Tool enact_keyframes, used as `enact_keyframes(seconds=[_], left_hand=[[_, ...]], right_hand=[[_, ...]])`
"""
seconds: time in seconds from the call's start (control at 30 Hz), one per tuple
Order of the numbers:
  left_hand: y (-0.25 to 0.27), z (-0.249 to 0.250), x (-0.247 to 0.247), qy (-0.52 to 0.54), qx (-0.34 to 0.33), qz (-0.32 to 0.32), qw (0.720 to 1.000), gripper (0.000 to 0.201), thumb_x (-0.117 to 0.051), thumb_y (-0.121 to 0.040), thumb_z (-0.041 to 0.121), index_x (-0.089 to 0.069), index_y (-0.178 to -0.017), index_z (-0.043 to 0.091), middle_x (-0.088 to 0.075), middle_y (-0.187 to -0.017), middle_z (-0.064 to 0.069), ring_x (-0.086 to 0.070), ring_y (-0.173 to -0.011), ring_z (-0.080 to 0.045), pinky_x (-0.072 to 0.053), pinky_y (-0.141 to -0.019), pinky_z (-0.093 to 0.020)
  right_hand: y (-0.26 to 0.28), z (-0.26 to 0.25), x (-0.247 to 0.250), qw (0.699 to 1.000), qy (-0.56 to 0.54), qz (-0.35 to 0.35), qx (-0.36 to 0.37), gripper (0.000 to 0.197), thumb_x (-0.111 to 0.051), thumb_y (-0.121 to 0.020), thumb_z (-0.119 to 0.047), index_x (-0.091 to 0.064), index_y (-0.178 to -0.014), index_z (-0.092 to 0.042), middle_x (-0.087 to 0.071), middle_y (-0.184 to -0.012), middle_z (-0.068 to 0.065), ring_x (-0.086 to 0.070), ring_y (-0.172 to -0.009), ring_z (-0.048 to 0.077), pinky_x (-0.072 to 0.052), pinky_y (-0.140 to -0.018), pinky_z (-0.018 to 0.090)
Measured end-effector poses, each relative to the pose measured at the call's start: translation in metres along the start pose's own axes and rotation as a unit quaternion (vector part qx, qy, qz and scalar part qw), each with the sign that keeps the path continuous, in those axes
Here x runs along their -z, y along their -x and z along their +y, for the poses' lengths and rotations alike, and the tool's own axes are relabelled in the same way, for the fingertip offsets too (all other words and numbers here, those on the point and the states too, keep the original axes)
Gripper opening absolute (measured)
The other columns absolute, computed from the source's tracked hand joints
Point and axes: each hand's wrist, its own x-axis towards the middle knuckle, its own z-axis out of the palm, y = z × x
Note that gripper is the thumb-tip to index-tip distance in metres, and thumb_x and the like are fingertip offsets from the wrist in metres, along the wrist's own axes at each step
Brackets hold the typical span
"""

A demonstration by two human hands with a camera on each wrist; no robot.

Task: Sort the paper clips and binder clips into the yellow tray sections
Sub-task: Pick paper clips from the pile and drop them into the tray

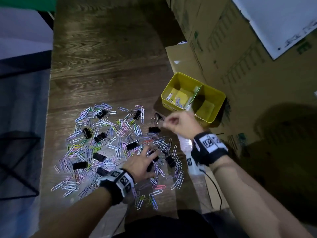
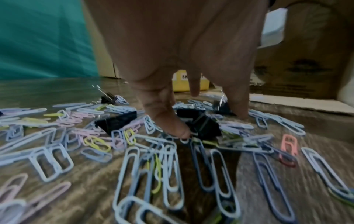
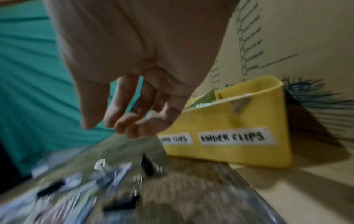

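— Paper clips [image 1: 109, 146] and black binder clips [image 1: 99, 156]?
— Strewn on the wooden table [image 1: 106, 57], under the left hand [image 1: 142, 162], whose spread fingers press down among them.
— Right hand [image 1: 181, 124]?
— Raised, loosely curled, holding nothing, just beside the yellow tray [image 1: 214, 107].

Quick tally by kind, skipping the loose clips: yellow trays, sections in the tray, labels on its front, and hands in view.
yellow tray: 1
tray sections: 2
tray labels: 2
hands, left hand and right hand: 2
Total: 7
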Motion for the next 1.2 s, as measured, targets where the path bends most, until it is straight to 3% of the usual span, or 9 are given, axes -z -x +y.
enact_keyframes(seconds=[0.1, 0.2, 0.37, 0.53, 0.8, 0.93, 1.03, 1.13, 1.2], left_hand=[[-0.005, 0.002, -0.011, 0.004, 0.024, 0.031, 0.999, 0.077, -0.063, -0.079, 0.051, -0.012, -0.136, 0.041, -0.023, -0.143, -0.004, -0.063, -0.081, -0.025, -0.054, -0.069, -0.039], [-0.01, 0.002, -0.012, 0.012, 0.035, 0.038, 0.999, 0.065, -0.056, -0.086, 0.044, -0.015, -0.137, 0.038, -0.023, -0.144, -0.004, -0.064, -0.087, -0.027, -0.052, -0.071, -0.041], [-0.018, 0.001, -0.007, -0.004, 0.028, 0.033, 0.999, 0.047, -0.045, -0.093, 0.034, -0.028, -0.136, 0.026, -0.024, -0.146, -0.006, -0.064, -0.087, -0.032, -0.053, -0.07, -0.041], [-0.02, -0.006, -0.005, 0.009, -0.016, 0.03, 0.999, 0.035, -0.042, -0.097, 0.027, -0.041, -0.132, 0.021, -0.031, -0.141, -0.007, -0.063, -0.083, -0.031, -0.053, -0.067, -0.04], [0.001, -0.044, -0.001, 0.059, 0.016, 0.08, 0.995, 0.032, -0.052, -0.092, 0.018, -0.05, -0.125, 0.018, -0.04, -0.13, -0.009, -0.062, -0.069, -0.015, -0.057, -0.061, -0.023], [0.012, -0.055, 0.012, -0.009, 0.076, 0.1, 0.992, 0.038, -0.058, -0.084, 0.016, -0.053, -0.121, 0.017, -0.04, -0.126, -0.008, -0.062, -0.082, -0.021, -0.052, -0.064, -0.024], [0.006, -0.046, 0.023, -0.024, 0.011, 0.148, 0.989, 0.046, -0.057, -0.072, 0.02, -0.058, -0.117, 0.018, -0.047, -0.111, -0.006, -0.056, -0.089, -0.021, -0.054, -0.062, -0.032], [-0.014, -0.021, 0.029, -0.039, -0.08, 0.151, 0.985, 0.05, -0.054, -0.07, 0.028, -0.055, -0.12, 0.021, -0.048, -0.118, -0.007, -0.05, -0.104, -0.023, -0.05, -0.083, -0.042], [-0.032, 0.001, 0.032, -0.06, -0.091, 0.111, 0.988, 0.059, -0.055, -0.077, 0.029, -0.04, -0.134, 0.025, -0.038, -0.136, -0.01, -0.039, -0.121, -0.026, -0.04, -0.097, -0.045]], right_hand=[[0.028, 0.013, -0.036, 0.976, 0.125, -0.161, -0.077, 0.033, -0.07, -0.079, -0.043, -0.065, -0.104, -0.022, -0.067, -0.093, -0.003, -0.062, -0.086, 0.012, -0.052, -0.083, 0.032], [0.048, 0.023, -0.062, 0.949, 0.211, -0.199, -0.12, 0.045, -0.072, -0.077, -0.043, -0.059, -0.114, -0.021, -0.061, -0.11, 0.001, -0.059, -0.097, 0.019, -0.049, -0.088, 0.035], [0.057, 0.024, -0.077, 0.961, 0.214, -0.152, -0.087, 0.03, -0.066, -0.085, -0.015, -0.063, -0.115, -0.017, -0.063, -0.113, 0.008, -0.061, -0.102, 0.024, -0.049, -0.087, 0.031], [0.047, 0.029, -0.061, 0.984, 0.104, -0.092, -0.115, 0.027, -0.065, -0.086, -0.01, -0.064, -0.112, -0.017, -0.066, -0.106, 0.004, -0.057, -0.087, 0.014, -0.044, -0.076, 0.02], [0.041, 0.08, -0.023, 0.953, 0.211, 0.003, -0.219, 0.036, -0.056, -0.088, -0.012, -0.055, -0.123, -0.019, -0.062, -0.111, 0.012, -0.059, -0.103, 0.032, -0.051, -0.087, 0.041], [0.048, 0.086, -0.029, 0.96, 0.243, 0.02, -0.14, 0.045, -0.058, -0.089, -0.016, -0.049, -0.132, -0.025, -0.049, -0.127, 0.009, -0.046, -0.118, 0.028, -0.042, -0.095, 0.04], [0.057, 0.074, -0.037, 0.965, 0.253, 0.052, -0.046, 0.031, -0.063, -0.086, -0.035, -0.061, -0.113, -0.021, -0.053, -0.113, 0.003, -0.048, -0.11, 0.022, -0.042, -0.092, 0.036], [0.07, 0.063, -0.042, 0.962, 0.232, -0.122, -0.081, 0.04, -0.066, -0.076, -0.057, -0.068, -0.083, -0.018, -0.063, -0.081, -0.005, -0.062, -0.08, 0.015, -0.051, -0.08, 0.03], [0.078, 0.06, -0.049, 0.918, 0.274, -0.267, -0.109, 0.054, -0.071, -0.068, -0.061, -0.068, -0.081, -0.008, -0.069, -0.087, 0.003, -0.063, -0.08, 0.02, -0.049, -0.08, 0.028]])
